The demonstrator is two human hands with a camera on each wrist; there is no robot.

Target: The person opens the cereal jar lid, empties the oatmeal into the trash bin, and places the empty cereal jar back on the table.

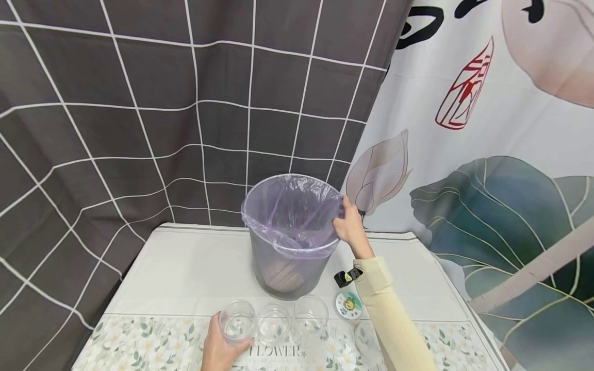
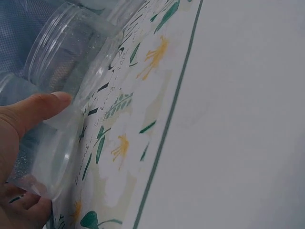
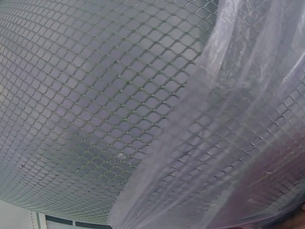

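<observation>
My left hand [image 1: 219, 346] holds a clear plastic jar [image 1: 237, 320] at the table's front, thumb on one side and fingers on the other. In the left wrist view the thumb [image 2: 40, 109] lies across this jar's wall. Two more clear jars, a middle one [image 1: 274, 323] and a right one [image 1: 311, 315], stand in a row beside it. At the back, my right hand [image 1: 352, 229] grips the right rim of a mesh wastebasket [image 1: 290, 270] lined with a purple plastic bag [image 1: 301, 221]. The right wrist view shows the basket's mesh [image 3: 109, 95] close up, the bag folded over it.
A round piece with a green and white label [image 1: 348, 305] lies near my right forearm, with clear, faint round pieces [image 1: 367, 335] beside it. The flowered cloth [image 1: 153, 335] covers the table front. Behind hang a dark grid curtain [image 1: 223, 129] and a printed white one [image 1: 417, 103].
</observation>
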